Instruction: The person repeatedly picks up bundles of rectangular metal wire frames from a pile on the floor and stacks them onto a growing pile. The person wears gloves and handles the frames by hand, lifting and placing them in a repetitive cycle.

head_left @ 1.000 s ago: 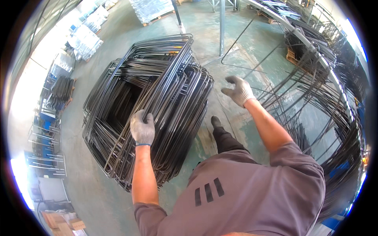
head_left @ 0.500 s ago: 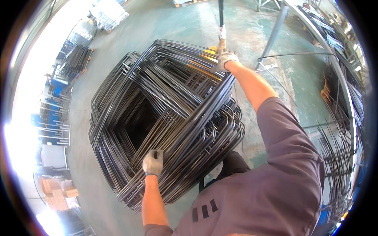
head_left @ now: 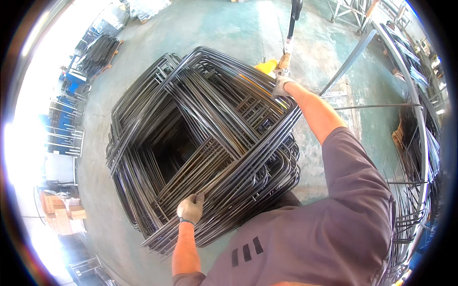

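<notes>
A big stack of bent black metal rod frames [head_left: 214, 114] lies crisscrossed in front of me, with a dark hollow in its middle. My left hand [head_left: 191, 208], in a light work glove, is closed at the stack's near edge around a rod frame. My gloved right hand [head_left: 282, 88] is closed over the bent corner of the top frames at the far right. Its fingertips are partly hidden. Just beyond it are a yellow part [head_left: 267, 66] and a black bar [head_left: 294, 19] rising from a worn tan base.
A grey slanted post [head_left: 350, 59] and a long metal rail [head_left: 416, 95] stand to the right, with thin rods crossing there. Further racks of rods line that side. Cardboard boxes [head_left: 61, 209], blue racks and a stacked pallet [head_left: 99, 55] are along the left.
My right hand has gone from spread fingers near the bar to closing on the frames' corner. My left hand keeps its hold, slightly lower. The view has shifted a little.
</notes>
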Motion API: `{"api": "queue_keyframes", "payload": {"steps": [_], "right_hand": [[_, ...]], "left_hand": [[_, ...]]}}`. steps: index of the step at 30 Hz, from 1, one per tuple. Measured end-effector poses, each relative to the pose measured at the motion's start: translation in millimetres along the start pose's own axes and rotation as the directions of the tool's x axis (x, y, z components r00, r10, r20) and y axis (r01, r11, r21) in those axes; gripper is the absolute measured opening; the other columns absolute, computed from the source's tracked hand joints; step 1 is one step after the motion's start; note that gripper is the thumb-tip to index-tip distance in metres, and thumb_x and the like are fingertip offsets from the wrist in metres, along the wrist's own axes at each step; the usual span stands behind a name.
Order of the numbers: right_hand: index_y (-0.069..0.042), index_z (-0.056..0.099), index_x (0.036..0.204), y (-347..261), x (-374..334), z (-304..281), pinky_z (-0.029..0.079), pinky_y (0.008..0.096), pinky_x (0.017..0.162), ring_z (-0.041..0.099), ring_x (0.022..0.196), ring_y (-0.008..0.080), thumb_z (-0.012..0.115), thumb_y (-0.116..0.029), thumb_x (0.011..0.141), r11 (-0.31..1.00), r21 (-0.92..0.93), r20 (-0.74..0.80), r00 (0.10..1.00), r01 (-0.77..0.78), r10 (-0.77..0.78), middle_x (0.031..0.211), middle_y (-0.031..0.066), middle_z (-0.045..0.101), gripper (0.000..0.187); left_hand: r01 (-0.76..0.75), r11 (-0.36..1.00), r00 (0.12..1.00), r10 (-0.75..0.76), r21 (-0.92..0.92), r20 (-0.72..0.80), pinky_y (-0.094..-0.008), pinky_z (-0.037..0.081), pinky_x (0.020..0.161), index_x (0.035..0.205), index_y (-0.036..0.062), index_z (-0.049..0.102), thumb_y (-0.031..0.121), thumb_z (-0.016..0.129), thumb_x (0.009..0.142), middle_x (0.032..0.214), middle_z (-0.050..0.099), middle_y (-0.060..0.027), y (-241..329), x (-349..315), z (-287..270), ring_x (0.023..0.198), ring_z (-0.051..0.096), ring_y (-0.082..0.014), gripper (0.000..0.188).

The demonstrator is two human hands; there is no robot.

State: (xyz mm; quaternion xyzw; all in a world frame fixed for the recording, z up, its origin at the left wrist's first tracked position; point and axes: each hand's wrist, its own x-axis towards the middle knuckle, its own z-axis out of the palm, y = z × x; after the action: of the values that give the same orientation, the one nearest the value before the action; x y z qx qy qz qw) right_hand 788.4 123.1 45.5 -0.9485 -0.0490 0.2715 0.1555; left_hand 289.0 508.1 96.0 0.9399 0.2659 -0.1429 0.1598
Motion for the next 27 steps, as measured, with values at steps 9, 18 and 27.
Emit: {"api": "queue_keyframes", "payload": {"steps": [9,18,27], "right_hand": [[-0.003,0.081,0.126,-0.9,21.1,3.0,0.064,0.0434,0.099,0.079,0.116,0.0334,0.098,-0.026,0.072,1.000,-0.020,-0.053,0.998,0.023,-0.024,0.126,0.0213,0.081,0.061],[-0.008,0.075,0.134,21.1,64.2,-0.9,0.064,0.0440,0.088,0.079,0.105,0.0310,0.077,-0.012,0.079,1.000,0.007,-0.023,0.999,0.027,-0.027,0.119,0.0201,0.081,0.056],[0.011,0.081,0.092,32.2,-40.5,-42.7,0.060,0.0404,0.062,0.077,0.070,0.0244,0.084,-0.002,0.073,0.929,0.360,0.251,0.951,0.083,-0.182,0.083,0.0172,0.080,0.023]], "left_hand": [[-0.159,0.987,0.973,0.151,0.031,0.173,-0.0493,0.055,0.109,0.140,0.0019,0.069,0.048,0.091,0.090,0.136,0.075,-0.0222,23.0,-21.5,-16.8,0.128,0.069,-0.0405,0.072],[-0.060,0.995,0.916,0.024,0.077,0.400,-0.0449,0.057,0.110,0.141,-0.0016,0.067,0.050,0.096,0.079,0.129,0.079,-0.0226,49.1,-15.0,-45.5,0.126,0.073,-0.0380,0.085],[-0.131,0.988,0.834,0.065,0.083,0.548,-0.0441,0.060,0.105,0.133,0.0064,0.076,0.045,0.097,0.075,0.122,0.082,-0.0204,30.3,-10.1,-52.6,0.118,0.077,-0.0366,0.073]]}}
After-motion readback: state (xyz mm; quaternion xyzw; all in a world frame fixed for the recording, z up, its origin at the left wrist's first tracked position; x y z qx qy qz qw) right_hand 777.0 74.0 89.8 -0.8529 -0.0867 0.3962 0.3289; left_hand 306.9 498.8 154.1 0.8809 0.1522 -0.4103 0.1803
